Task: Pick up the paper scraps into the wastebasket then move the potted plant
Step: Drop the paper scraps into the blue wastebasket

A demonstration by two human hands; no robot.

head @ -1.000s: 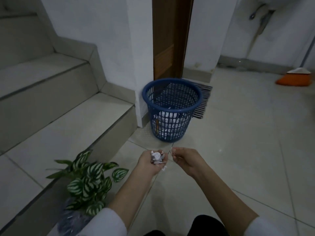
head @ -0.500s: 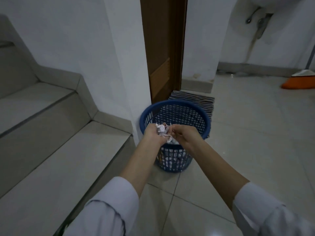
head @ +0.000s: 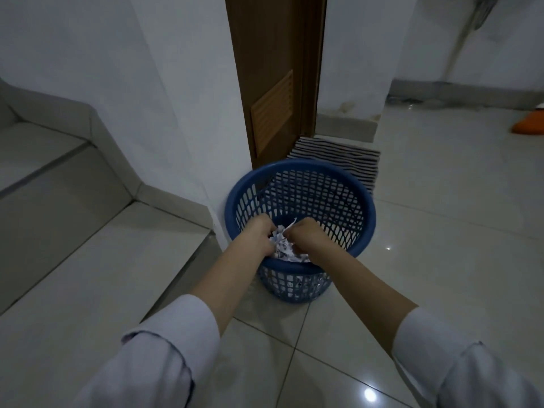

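Note:
A blue mesh wastebasket [head: 347, 184] stands on the tiled floor against the wall corner. Both my hands reach over its near rim into its mouth. My left hand [head: 260, 235] is curled around a wad of white paper scraps [head: 279, 238]. My right hand [head: 304, 234] pinches one scrap at the top of that wad, right beside the left hand. More white scraps [head: 290, 256] lie inside the basket below my hands. The potted plant is out of view.
Grey tiled stairs [head: 88, 245] rise on the left. A brown door [head: 273, 83] stands behind the basket, with a striped mat [head: 338, 157] at its foot. An orange object [head: 528, 125] lies at the far right edge. Glossy floor tiles spread to the right.
I have moved closer to the wastebasket and both hands, holding the scraps, have gone from in front of it to inside its mouth. The potted plant has left the view.

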